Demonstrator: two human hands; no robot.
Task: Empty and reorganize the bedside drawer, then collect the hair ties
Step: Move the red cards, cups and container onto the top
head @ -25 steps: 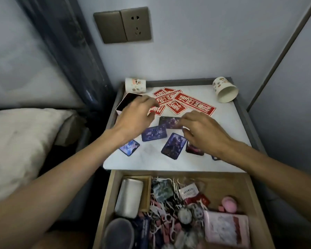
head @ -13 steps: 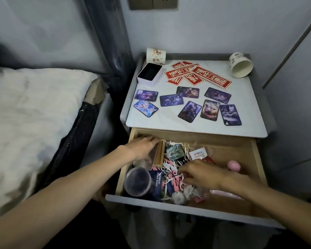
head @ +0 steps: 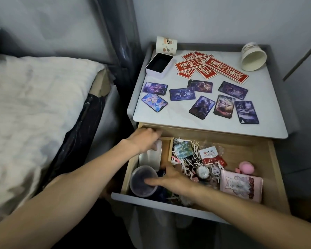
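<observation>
Head view: the drawer (head: 250, 151) stands pulled open under the desk (head: 187, 123). The left hand (head: 145, 139) stays at the drawer's back-left corner, fingers curled over the far end of the tin (head: 149, 159). The right hand (head: 174, 178), half a second ago in the drawer's middle tangle (head: 187, 159), has moved to the front-left, fingers laid straight on the tub (head: 139, 174). Hair ties cannot be made out in the tangle.

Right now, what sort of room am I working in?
Probably a bedroom: a bed with white bedding sits beside a pale grey bedside table, its open wooden drawer crammed with small personal items.
</observation>
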